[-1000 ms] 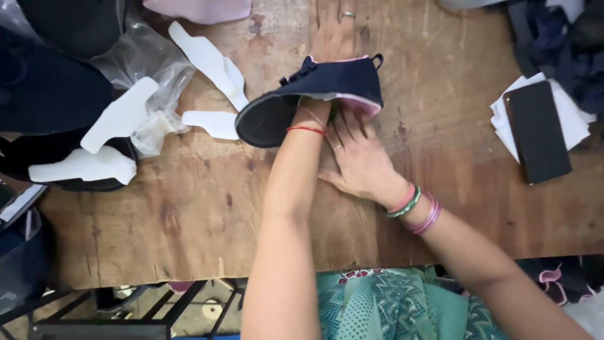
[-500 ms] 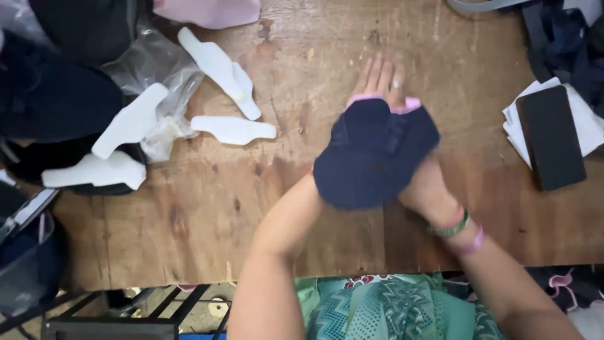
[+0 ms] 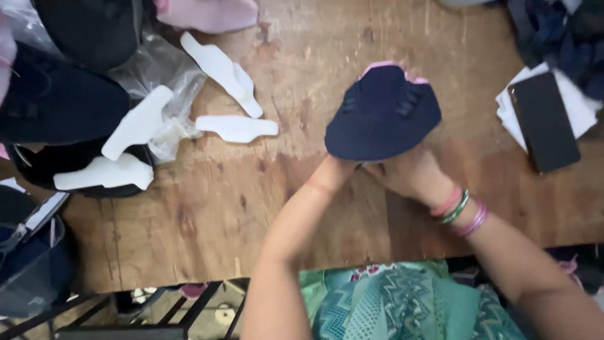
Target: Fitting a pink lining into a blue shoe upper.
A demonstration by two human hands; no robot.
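Item: navy shoe upper (image 3: 384, 113), pink-lined, held above a worn wooden table (image 3: 251, 208) at about one o'clock from the table's middle.

Change noted: a second ago the upper was seen side-on, with the left forearm laid across it and the right hand flat on the wood beside it. Half a second ago it had been turned toe-down over the hand. It is now raised and presented face-on, its rounded toe edge toward the wearer (two elastic bands are visible on its front). The piece is thus judged to be under inspection or shaping, not set down.

Left hand (image 3: 340, 167): mostly hidden behind or inside the upper; how far it is closed cannot be told, though the upper appears to be carried on it.

Right hand (image 3: 409, 173): curled closed on the upper's lower edge, at five o'clock from the piece; bangles are worn at the wrist.

Nearby: white stiffener pieces (image 3: 236, 128) at nine to ten o'clock, well apart; a dark phone (image 3: 544, 119) on white paper (image 3: 582, 104) at three o'clock; dark uppers (image 3: 56, 101) piled at far left.
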